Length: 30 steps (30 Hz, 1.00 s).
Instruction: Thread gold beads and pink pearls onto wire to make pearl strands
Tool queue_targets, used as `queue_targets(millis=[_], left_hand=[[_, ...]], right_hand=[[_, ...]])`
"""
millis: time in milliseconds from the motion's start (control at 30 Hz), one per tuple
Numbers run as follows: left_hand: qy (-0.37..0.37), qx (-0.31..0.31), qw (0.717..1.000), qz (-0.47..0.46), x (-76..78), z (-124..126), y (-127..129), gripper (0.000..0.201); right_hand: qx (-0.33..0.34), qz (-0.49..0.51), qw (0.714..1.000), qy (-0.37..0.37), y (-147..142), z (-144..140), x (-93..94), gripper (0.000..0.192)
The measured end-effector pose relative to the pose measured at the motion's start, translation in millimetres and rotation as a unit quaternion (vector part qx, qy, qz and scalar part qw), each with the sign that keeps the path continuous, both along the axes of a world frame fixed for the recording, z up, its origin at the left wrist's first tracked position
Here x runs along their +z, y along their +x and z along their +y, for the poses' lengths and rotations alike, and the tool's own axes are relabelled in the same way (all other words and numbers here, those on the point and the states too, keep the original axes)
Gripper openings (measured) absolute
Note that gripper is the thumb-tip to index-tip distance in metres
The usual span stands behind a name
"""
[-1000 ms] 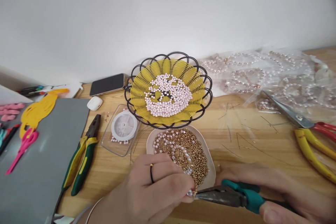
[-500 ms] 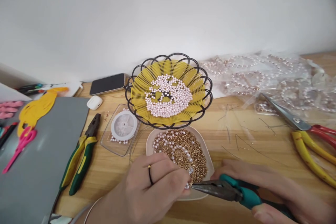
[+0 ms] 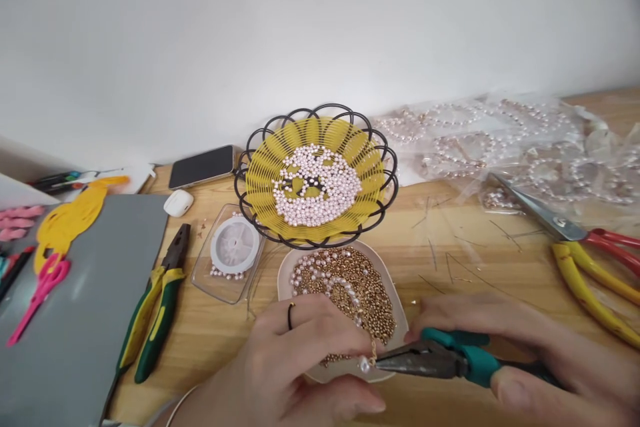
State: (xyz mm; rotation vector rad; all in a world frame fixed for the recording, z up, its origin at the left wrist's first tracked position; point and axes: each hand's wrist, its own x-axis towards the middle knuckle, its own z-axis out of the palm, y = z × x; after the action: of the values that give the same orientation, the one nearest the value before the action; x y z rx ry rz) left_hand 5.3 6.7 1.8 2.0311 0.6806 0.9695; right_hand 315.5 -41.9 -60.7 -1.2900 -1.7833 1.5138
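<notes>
My right hand [image 3: 525, 347] is wrapped round teal-handled needle-nose pliers [image 3: 425, 359]. Their jaw tips meet the end of a short gold chain [image 3: 373, 349], beside a pearl bead [image 3: 365, 365]. My left hand [image 3: 310, 353], wearing a black ring, is just left of the bead, thumb and forefinger apart. The chain passes close by the forefinger; whether they touch is hard to tell. Behind the fingers, a pearl strand [image 3: 345, 287] lies across gold beads [image 3: 377, 300] in a pale dish [image 3: 399, 280], partly hidden by my left hand.
Behind the dish stands a yellow basket [image 3: 260, 193] of pink pearl beads. To the left are a clear tray [image 3: 200, 273] with a spool [image 3: 234, 245], green-yellow pliers [image 3: 160, 320], a phone [image 3: 203, 167] and pink scissors [image 3: 43, 290]. Red-handled scissors [image 3: 560, 223], wire scraps and bagged pearl strands [image 3: 480, 140] lie right.
My left thumb has come away from the forefinger and the bead. More of the gold chain and the pearl bead now shows at the plier tips. The view has shifted slightly.
</notes>
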Motion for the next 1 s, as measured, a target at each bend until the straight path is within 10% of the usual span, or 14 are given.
queue_targets(millis=[1000], left_hand=[[-0.012,0.026,0.999,-0.015,-2.3,-4,3,0.026]], right_hand=[[0.028,-0.001,0.999,-0.029,-1,6,8.6,0.040]])
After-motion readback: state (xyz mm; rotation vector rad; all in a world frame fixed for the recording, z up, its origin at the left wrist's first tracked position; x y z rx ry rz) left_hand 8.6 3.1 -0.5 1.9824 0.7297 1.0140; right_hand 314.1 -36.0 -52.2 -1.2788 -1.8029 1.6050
